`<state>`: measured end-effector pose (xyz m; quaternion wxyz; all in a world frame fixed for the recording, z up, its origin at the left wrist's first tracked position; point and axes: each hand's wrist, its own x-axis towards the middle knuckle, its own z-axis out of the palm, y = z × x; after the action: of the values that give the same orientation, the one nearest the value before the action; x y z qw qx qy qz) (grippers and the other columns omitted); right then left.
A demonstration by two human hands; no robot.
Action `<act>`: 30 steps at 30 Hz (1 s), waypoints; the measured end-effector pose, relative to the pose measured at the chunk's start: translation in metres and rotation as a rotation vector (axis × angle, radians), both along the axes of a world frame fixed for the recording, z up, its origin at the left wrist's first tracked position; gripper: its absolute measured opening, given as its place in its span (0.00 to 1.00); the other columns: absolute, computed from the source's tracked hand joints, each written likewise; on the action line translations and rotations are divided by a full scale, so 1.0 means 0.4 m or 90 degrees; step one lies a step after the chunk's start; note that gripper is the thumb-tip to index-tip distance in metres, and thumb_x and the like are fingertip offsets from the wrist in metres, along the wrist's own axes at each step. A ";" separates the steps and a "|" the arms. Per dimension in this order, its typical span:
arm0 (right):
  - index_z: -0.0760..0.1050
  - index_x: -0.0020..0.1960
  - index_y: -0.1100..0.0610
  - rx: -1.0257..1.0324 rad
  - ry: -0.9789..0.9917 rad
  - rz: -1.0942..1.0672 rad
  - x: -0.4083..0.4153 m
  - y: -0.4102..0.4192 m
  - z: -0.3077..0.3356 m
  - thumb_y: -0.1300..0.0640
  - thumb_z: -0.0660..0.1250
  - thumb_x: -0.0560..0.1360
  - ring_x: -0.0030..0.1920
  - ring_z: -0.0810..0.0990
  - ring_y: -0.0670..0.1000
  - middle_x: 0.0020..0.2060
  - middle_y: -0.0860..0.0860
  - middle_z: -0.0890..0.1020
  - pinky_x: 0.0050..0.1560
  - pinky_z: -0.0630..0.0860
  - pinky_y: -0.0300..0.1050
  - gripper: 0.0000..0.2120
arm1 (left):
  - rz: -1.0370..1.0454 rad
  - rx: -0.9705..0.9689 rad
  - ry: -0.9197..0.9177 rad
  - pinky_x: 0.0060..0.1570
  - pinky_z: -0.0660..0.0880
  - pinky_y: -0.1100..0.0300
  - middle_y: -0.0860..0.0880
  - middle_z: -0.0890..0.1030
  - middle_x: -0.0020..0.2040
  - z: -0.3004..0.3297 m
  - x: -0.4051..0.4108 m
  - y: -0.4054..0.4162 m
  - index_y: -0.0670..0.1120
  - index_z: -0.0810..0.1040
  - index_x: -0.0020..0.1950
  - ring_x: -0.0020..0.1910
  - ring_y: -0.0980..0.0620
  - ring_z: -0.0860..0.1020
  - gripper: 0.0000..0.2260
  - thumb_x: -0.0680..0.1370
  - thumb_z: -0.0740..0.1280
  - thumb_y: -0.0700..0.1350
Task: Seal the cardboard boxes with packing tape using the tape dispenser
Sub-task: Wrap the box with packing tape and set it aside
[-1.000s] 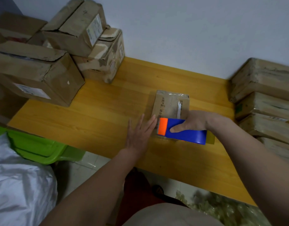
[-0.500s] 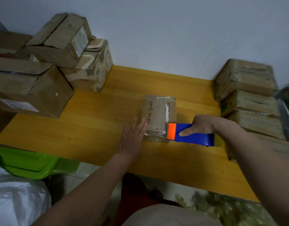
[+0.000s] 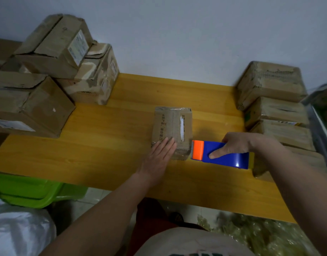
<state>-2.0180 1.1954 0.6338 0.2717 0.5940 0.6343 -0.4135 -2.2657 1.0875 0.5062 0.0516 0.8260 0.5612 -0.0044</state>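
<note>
A small cardboard box (image 3: 172, 124) lies in the middle of the yellow wooden table (image 3: 107, 145), with clear tape over its top and near end. My left hand (image 3: 159, 157) rests flat, fingers straight, on the box's near left corner. My right hand (image 3: 234, 145) grips the blue tape dispenser (image 3: 223, 154), index finger laid along its side. The dispenser's orange toothed end (image 3: 197, 149) sits just right of the box's near right corner.
Several worn cardboard boxes (image 3: 54, 58) are stacked at the table's left and back left. Another stack of boxes (image 3: 273, 100) stands at the right end. A green plastic bin (image 3: 35, 191) and a white bag (image 3: 17, 231) sit below the table's left front edge.
The dispenser has moved rightward off the box's near end to beside its right corner. My left hand slid from beside the box onto its near left corner.
</note>
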 end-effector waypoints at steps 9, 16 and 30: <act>0.74 0.43 0.54 -0.009 -0.006 -0.026 0.058 0.001 -0.016 0.37 0.72 0.66 0.44 0.79 0.54 0.40 0.52 0.80 0.49 0.74 0.46 0.22 | 0.098 -0.038 -0.003 0.66 0.22 0.51 0.45 0.33 0.77 0.024 0.058 -0.003 0.53 0.28 0.72 0.72 0.48 0.28 0.41 0.74 0.59 0.42; 0.74 0.42 0.54 -0.020 0.012 -0.021 0.067 -0.006 -0.015 0.35 0.67 0.70 0.41 0.79 0.51 0.38 0.50 0.80 0.41 0.72 0.43 0.20 | 0.158 -0.029 0.076 0.64 0.24 0.39 0.40 0.28 0.73 0.037 0.141 0.003 0.51 0.34 0.77 0.72 0.39 0.28 0.37 0.77 0.56 0.41; 0.75 0.44 0.55 -0.030 -0.016 0.005 0.067 0.002 0.021 0.41 0.64 0.76 0.41 0.78 0.52 0.40 0.52 0.79 0.45 0.72 0.44 0.16 | 0.079 -0.083 0.041 0.70 0.29 0.49 0.46 0.36 0.78 0.031 0.142 0.019 0.53 0.30 0.75 0.76 0.45 0.36 0.49 0.72 0.68 0.54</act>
<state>-1.9910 1.1963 0.6422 0.2952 0.5902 0.6231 -0.4197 -2.2088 1.0953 0.5188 0.0876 0.7839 0.6113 -0.0646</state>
